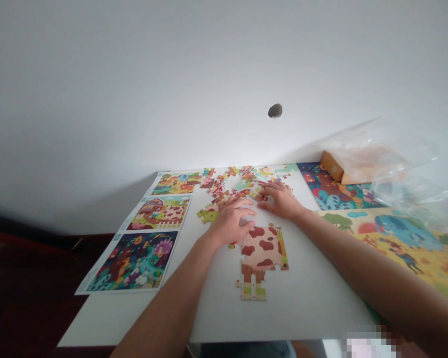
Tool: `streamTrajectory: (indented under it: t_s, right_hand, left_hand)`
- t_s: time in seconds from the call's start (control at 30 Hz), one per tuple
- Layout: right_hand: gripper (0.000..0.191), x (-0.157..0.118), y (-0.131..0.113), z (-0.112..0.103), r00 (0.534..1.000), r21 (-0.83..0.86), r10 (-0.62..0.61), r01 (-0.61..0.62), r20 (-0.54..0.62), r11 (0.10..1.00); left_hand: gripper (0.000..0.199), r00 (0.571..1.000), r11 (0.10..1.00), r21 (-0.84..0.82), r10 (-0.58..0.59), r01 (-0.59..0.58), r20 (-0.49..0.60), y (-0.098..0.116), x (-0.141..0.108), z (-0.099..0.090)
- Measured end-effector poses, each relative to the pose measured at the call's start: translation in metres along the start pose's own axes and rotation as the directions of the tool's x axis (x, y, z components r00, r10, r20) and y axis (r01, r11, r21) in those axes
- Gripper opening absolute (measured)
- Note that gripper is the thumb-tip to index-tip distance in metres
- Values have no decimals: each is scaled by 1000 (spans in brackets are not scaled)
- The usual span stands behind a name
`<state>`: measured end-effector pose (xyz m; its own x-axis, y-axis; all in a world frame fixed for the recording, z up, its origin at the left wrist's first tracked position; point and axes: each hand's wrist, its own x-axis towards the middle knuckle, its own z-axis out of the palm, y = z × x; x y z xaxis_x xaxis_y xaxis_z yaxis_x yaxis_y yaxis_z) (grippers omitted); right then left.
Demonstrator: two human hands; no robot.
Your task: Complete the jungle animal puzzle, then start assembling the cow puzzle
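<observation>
My left hand (232,219) lies palm down with its fingers apart, over the near edge of a pile of loose jigsaw pieces (241,186). Its thumb is close to a joined section of puzzle (262,247) that shows a brown-spotted cow hide and a white fence. Green pieces (208,215) lie left of this hand. My right hand (281,200) rests at the right side of the pile, fingers spread and touching pieces; some fingertips are partly lost among them. Neither hand visibly grips a piece.
A reference sheet (155,226) with three printed pictures hangs slightly over the left edge of the white table (224,308). On the right are a dark assembled puzzle (326,191), a yellow animal puzzle (373,228), an orange box (332,166) and a clear plastic bag (399,159). A wall stands behind.
</observation>
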<state>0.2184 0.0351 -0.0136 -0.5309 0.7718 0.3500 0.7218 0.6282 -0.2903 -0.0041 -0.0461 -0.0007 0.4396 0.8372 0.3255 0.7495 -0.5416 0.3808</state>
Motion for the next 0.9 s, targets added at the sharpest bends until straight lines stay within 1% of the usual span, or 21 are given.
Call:
streamTrajectory:
  t_s: [0.07,0.13,0.2,0.27,0.4,0.47,0.53,0.6,0.67,0.7,0.77,0.83,0.9]
  right_hand:
    - [25,1,0,1,999,-3,33,-33,-27,999]
    - [22,2,-1,1,998,-1,43,-43,-38,999]
    - [22,2,-1,0,999,10,42,-42,-29,999]
    - [26,2,-1,-2,998,23,59,-59,-12,998]
    - [42,3,4,-3,993,59,113,-112,-19,992]
    - [47,3,5,-3,992,126,115,-108,-49,986]
    - [49,3,4,-3,988,235,129,-107,-81,966]
    - [49,2,2,-3,983,334,155,-113,-102,936]
    - [47,2,2,-2,977,388,167,-105,-131,916]
    - [47,2,3,-1,975,400,164,-92,-149,912]
    - [47,1,7,2,970,416,159,-70,-183,906]
    - [46,1,12,5,964,442,180,-76,-197,894]
    - [43,-1,15,9,956,474,225,-113,-187,873]
  left_hand:
    - [27,996,999,-26,43,-41,83,3,-1,-2]
    - [40,984,996,-50,80,-73,158,6,-2,-4]
    - [48,975,994,-62,100,-90,198,7,-2,-5]
    - [51,972,994,-60,103,-93,210,7,-1,-6]
    - [50,970,994,-62,104,-92,222,5,0,-7]
    - [49,971,993,-68,108,-95,213,5,-1,-7]
    - [47,974,992,-70,112,-100,195,4,-1,-5]
    - [39,982,993,-67,104,-94,157,3,-1,-3]
    - [26,993,996,-57,69,-64,91,0,-1,0]
    - [21,998,998,-52,42,-40,40,-2,0,1]
    - [22,995,998,-52,-34,30,-89,-6,2,1]
    - [25,964,990,-57,-139,130,-228,-11,5,0]
    - [25,910,969,-59,-246,240,-332,-14,6,-2]
